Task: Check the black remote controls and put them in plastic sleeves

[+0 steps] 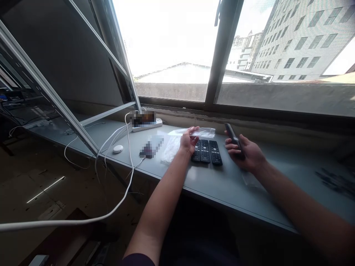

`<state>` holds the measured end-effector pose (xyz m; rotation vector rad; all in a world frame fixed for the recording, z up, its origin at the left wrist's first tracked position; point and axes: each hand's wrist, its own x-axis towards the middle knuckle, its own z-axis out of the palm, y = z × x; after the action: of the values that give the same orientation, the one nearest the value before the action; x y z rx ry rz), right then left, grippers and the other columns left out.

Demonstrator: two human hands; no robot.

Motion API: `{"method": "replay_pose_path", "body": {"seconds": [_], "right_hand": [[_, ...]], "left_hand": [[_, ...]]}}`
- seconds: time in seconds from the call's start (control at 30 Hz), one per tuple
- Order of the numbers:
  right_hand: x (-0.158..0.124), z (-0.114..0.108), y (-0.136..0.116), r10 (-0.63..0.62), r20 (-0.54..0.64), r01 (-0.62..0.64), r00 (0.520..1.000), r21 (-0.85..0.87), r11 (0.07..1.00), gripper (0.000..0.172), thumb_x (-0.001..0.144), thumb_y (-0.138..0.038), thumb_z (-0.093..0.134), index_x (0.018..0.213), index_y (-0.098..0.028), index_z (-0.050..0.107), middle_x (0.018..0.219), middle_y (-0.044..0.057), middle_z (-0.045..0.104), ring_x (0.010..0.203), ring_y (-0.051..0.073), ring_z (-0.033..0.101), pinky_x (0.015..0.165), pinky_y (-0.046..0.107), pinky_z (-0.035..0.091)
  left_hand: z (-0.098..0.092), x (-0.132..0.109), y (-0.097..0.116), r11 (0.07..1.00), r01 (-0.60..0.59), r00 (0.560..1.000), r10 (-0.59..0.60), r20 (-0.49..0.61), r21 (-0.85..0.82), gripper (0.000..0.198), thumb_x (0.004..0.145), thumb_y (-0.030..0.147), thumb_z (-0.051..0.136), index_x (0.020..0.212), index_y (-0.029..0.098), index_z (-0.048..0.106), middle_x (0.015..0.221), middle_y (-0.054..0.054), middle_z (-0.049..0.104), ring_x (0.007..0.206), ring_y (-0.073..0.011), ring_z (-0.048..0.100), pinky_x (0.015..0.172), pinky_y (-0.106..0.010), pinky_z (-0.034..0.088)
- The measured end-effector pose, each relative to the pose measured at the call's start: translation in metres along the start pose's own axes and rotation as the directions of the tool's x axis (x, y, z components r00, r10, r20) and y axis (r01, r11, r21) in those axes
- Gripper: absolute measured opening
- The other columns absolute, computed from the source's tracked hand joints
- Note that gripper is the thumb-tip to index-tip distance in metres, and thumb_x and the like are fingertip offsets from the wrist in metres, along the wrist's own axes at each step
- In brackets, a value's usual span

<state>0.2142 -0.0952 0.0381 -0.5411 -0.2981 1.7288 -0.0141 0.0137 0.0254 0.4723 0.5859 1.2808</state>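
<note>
"Remotes (pixel 205 151) first: where do they lie?"

"Three, black, face up in a row on the counter (pixel 202 179), near ends toward its front edge. The leftmost is partly covered from view. The row presumably makes each one easy to count and lift."

"Right hand (pixel 249 154)?"

"Clamped on a fourth remote (pixel 235 138), thumb on one side and fingers on the other. It is raised to the right of the row, far end pointing up toward the back edge. Gripping the near end probably serves to leave the far end free. Which way its keys face cannot be told."

"Left hand (pixel 189 142)?"

"Fingers closed on a clear bag (pixel 206 132), which stretches above the far ends of the row. A light fingertip hold likely suits such thin film. Exact contact is partly hidden."

"Remaining items?"

"Clear film (pixel 170 149) left of the row, apparently placed for the left hand's reach. Further left, a white disc (pixel 118 149) near the front edge. Power strip (pixel 158 122) by the back edge, probably to be out of the way."
</note>
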Motion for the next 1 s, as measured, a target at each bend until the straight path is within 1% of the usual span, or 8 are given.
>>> {"method": "replay_pose_path", "body": {"seconds": [0.13,0.33,0.43,0.57,0.7,0.83,0.93,1.0], "right_hand": [[-0.0019,0.005,0.0032,-0.007,0.006,0.007,1.0,-0.008,1.0,0.039,0.121,-0.038,0.035,0.143,-0.026,0.065,0.088,0.003,0.058,0.058,0.014,0.057,0.045,0.022,0.059],[-0.0019,0.0087,0.0031,0.006,-0.059,-0.005,0.998,0.005,1.0,0.046,0.115,-0.05,0.051,0.148,-0.018,0.058,0.08,0.0,0.051,0.061,0.016,0.056,0.049,0.026,0.064],[-0.0017,0.0091,0.0019,0.008,-0.097,-0.01,0.995,-0.013,1.0,0.038,0.116,-0.042,0.05,0.146,-0.019,0.058,0.087,0.005,0.06,0.067,0.018,0.063,0.053,0.027,0.068],[-0.0018,0.0084,0.001,-0.013,-0.098,0.009,0.995,-0.034,0.999,0.041,0.117,-0.047,0.04,0.144,-0.024,0.06,0.104,0.012,0.07,0.075,0.021,0.07,0.056,0.033,0.071],[-0.0027,0.0042,0.001,0.023,-0.014,-0.023,1.0,0.017,1.0,0.045,0.119,-0.038,0.032,0.153,-0.021,0.056,0.089,0.005,0.065,0.058,0.016,0.061,0.045,0.025,0.063],[-0.0038,0.0012,0.001,0.059,0.042,-0.059,0.997,0.008,0.998,0.045,0.117,-0.038,0.041,0.155,-0.017,0.054,0.08,0.0,0.058,0.051,0.014,0.054,0.041,0.023,0.059],[-0.0032,0.0022,0.0003,0.051,0.0,-0.051,0.999,-0.007,0.999,0.044,0.115,-0.045,0.051,0.152,-0.02,0.055,0.079,0.001,0.06,0.055,0.016,0.058,0.043,0.025,0.064],[-0.002,0.0035,-0.0003,0.035,-0.064,-0.036,0.997,-0.029,0.999,0.043,0.116,-0.043,0.052,0.151,-0.02,0.056,0.086,0.005,0.067,0.064,0.018,0.068,0.051,0.028,0.07]], "left_hand": [[-0.0004,0.0,-0.0007,1.0,0.002,1.0,-0.002,0.001,-0.001,0.004,0.096,0.015,0.073,0.099,0.016,0.076,0.118,-0.008,0.084,0.068,-0.0074,0.065,0.059,-0.018,0.053],[0.0012,-0.0027,0.0007,1.0,0.003,1.0,-0.003,-0.009,0.002,0.01,0.094,0.014,0.073,0.103,0.017,0.076,0.118,-0.008,0.084,0.07,-0.0082,0.066,0.06,-0.018,0.053],[0.0024,-0.0037,0.0018,1.0,0.013,1.0,-0.013,-0.015,0.002,0.006,0.096,0.015,0.073,0.101,0.016,0.076,0.119,-0.008,0.084,0.069,-0.0078,0.066,0.059,-0.018,0.052],[0.0027,-0.0034,0.0017,1.0,0.011,1.0,-0.011,-0.011,0.005,0.006,0.097,0.015,0.071,0.099,0.015,0.077,0.118,-0.009,0.083,0.07,-0.0075,0.066,0.059,-0.018,0.052],[0.0025,-0.0033,0.0013,1.0,0.014,1.0,-0.014,-0.012,-0.004,0.008,0.096,0.014,0.072,0.102,0.016,0.077,0.115,-0.008,0.084,0.073,-0.0091,0.068,0.059,-0.018,0.052],[0.0029,-0.0043,0.0018,1.0,0.011,1.0,-0.011,-0.016,-0.005,0.008,0.095,0.014,0.073,0.102,0.017,0.077,0.117,-0.008,0.084,0.074,-0.0099,0.068,0.06,-0.019,0.052],[0.0028,-0.0042,0.0018,1.0,0.014,1.0,-0.014,-0.02,-0.004,0.007,0.095,0.015,0.073,0.101,0.017,0.077,0.119,-0.009,0.084,0.074,-0.01,0.068,0.059,-0.019,0.053],[0.0024,-0.0036,0.0013,1.0,0.013,1.0,-0.013,-0.02,-0.003,0.007,0.095,0.015,0.073,0.101,0.017,0.076,0.119,-0.008,0.084,0.073,-0.0097,0.068,0.059,-0.019,0.053]]}}
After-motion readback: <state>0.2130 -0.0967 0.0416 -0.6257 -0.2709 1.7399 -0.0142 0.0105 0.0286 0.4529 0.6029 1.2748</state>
